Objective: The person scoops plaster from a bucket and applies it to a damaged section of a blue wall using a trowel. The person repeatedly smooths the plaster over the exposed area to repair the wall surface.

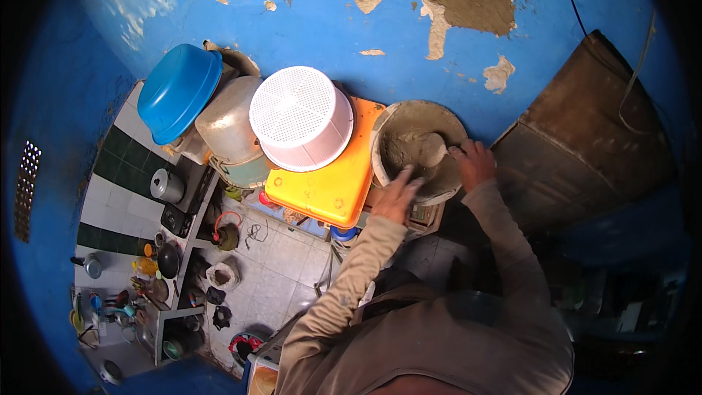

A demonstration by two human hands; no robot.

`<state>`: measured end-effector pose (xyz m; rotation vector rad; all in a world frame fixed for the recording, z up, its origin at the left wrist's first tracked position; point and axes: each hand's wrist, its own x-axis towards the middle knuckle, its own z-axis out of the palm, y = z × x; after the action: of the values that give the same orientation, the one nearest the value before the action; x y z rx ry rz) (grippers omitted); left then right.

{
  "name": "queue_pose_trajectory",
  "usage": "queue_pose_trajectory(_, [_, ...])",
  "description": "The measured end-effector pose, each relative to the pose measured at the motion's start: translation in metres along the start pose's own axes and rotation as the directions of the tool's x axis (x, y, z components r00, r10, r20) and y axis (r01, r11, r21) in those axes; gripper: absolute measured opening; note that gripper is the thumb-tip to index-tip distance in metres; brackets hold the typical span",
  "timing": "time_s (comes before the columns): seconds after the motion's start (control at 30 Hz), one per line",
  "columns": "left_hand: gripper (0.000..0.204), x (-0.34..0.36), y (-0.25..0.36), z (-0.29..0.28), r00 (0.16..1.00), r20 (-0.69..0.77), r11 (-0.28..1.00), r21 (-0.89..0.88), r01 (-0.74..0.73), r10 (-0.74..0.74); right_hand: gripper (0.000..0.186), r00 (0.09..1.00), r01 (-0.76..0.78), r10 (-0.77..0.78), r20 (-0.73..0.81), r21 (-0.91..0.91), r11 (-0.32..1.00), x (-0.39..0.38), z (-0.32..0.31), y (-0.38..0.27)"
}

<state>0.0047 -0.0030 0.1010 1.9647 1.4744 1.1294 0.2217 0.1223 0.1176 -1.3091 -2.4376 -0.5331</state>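
A round, mortar-crusted basin (pixel 385 128) stands against the blue wall, with wet grey mortar (pixel 398 148) inside. In the mortar lies a rounded, mortar-coated piece like a small bowl or scoop (pixel 426 149); its exact kind is unclear. My right hand (pixel 477 164) is at the basin's right rim, its fingers bent and the fingertips at the edge of that rounded piece. Over the near left rim reaches my left hand (pixel 396 196), fingers apart and slightly blurred, with nothing visible in them.
Left of the basin, a white perforated strainer (pixel 300 113) sits upside down on an orange plastic surface (pixel 322 194). Farther left are a metal pot (pixel 228 118) and a blue tub (pixel 179 95). A brown panel (pixel 585 132) leans at right. Kitchenware crowds the tiled counter (pixel 110 197) below.
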Motion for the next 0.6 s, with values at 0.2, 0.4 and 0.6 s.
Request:
queue_pose_trajectory(0.2, [0.051, -0.036, -0.061, 0.074, 0.812, -0.395, 0.822, -0.543, 0.171, -0.430, 0.028, 0.995, 0.073, -0.068, 0.072, -0.072, 0.995, 0.017, 0.028, -0.025])
queue_pose_trajectory(0.4, [0.061, -0.010, -0.074, 0.062, 0.828, -0.207, 0.530, -0.839, 0.124, -0.521, 0.030, 0.872, 0.284, -0.249, 0.421, -0.021, 0.959, 0.015, -0.024, -0.023])
queue_pose_trajectory(0.6, [0.053, -0.006, -0.076, 0.051, 0.859, -0.306, 0.687, -0.723, 0.072, -0.411, 0.017, 0.906, 0.023, 0.033, 0.423, -0.126, 0.992, 0.071, -0.026, -0.064])
